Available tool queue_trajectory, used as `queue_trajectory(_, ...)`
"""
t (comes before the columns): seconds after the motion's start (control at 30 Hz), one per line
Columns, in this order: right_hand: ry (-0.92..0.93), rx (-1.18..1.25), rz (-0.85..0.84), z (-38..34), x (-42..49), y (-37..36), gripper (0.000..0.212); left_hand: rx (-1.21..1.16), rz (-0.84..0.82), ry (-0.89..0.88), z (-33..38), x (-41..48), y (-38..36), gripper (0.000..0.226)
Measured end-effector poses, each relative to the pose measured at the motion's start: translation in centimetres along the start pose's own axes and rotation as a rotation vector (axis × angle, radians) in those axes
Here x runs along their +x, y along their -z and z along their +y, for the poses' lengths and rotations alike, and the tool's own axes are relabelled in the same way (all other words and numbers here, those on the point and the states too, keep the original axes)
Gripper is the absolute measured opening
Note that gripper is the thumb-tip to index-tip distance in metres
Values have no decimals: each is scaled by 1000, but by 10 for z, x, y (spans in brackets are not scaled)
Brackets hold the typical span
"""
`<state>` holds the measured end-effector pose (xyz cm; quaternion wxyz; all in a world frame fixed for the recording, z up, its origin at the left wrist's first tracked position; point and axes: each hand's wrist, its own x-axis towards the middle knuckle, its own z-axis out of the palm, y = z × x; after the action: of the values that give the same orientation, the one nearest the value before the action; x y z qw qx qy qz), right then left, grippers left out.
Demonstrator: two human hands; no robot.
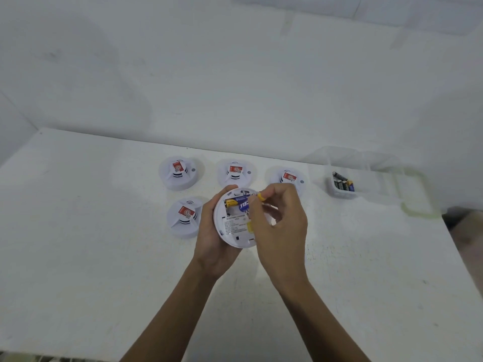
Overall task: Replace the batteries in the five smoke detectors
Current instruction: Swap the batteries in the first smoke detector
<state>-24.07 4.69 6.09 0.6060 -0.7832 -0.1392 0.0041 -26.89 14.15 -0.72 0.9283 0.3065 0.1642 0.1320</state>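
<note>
step: we judge battery [241, 203] swap in detector [235, 232] | left grip [213, 236] curled round detector, above tabletop [104, 231] | right grip [281, 226] pinching battery | next: we press it flat, polarity matched | tub [345, 195] right of detector

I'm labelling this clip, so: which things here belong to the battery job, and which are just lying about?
Job: round white plastic smoke detector, back up, held in left hand; blue-and-yellow battery pinched by right hand; four more white detectors on the white table; clear plastic tub of batteries.
Lying about: what looks like a pale green-rimmed clear lid beside the tub.
</note>
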Motion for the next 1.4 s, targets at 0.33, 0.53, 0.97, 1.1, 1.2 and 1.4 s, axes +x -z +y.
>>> queue_trajectory(0.33,486,-438,-330,1,27,15,23,-86,-53,56,2,-1,3,46)
queue_trajectory(0.53,742,-730,-492,5,45,17,13,-68,-105,108,5,-2,3,48)
queue_trajectory(0.97,886,-876,-675,2,61,20,18,76,-67,156,0,2,15,42)
queue_trajectory(1.1,865,-898,-798,2,67,21,26,124,-73,147,-3,3,15,39)
queue_trajectory(1.2,858,-888,-848,3,69,22,21,126,-92,189,-4,4,16,38)
queue_trajectory(1.4,859,-796,-774,9,69,26,9,31,-114,247,-8,7,12,43)
